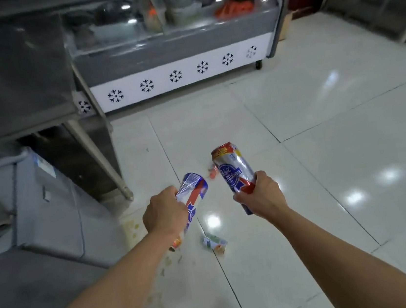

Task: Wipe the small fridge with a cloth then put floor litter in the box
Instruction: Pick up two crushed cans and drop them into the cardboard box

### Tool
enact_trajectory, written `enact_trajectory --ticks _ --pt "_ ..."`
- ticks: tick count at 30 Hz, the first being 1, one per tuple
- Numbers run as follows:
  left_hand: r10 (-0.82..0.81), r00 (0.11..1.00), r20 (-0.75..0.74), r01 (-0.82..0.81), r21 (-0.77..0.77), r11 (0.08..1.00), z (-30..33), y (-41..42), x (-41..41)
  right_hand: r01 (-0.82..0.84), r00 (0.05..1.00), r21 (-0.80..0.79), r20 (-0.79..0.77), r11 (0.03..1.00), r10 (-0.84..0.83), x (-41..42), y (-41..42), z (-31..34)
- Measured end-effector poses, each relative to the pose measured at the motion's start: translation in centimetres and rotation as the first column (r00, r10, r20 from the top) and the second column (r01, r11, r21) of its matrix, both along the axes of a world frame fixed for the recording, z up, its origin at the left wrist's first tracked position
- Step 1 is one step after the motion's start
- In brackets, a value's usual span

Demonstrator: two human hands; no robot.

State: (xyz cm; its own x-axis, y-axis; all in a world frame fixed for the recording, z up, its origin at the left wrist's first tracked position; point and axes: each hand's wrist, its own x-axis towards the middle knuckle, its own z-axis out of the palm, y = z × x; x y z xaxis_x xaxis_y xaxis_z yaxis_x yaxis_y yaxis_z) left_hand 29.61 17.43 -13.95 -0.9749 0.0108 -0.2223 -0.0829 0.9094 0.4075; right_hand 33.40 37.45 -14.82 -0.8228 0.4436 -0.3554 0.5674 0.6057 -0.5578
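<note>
Head view: each hand's grip, left (pixel 164 213) and right (pixel 260 194), clamps a can above glossy tiles (pixel 320 119); litter (pixel 214 244), perhaps a carton.

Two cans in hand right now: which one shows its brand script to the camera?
The can in the right hand, can: white script on blue faces the camera. The left hand holds its can turned away.

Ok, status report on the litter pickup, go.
Left hand grips one can. Right hand grips another can. Carton still on floor. Box unseen.
</note>
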Motion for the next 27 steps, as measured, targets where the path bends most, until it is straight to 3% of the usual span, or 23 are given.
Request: enact_trajectory --ticks 12,27 --pt "-0.035 0.987 -0.159 0.049 0.088 0.995 14.0 18.7 -2.6 0.109 0.976 0.01 -0.192 0.994 -0.105 0.6 19.6 14.5" --pt "-0.129 0.968 -0.216 0.187 0.276 0.943 21.1 39.0 -11.0 0.241 0.933 0.03 -0.282 0.97 -0.223 -3.2 38.8 21.3"
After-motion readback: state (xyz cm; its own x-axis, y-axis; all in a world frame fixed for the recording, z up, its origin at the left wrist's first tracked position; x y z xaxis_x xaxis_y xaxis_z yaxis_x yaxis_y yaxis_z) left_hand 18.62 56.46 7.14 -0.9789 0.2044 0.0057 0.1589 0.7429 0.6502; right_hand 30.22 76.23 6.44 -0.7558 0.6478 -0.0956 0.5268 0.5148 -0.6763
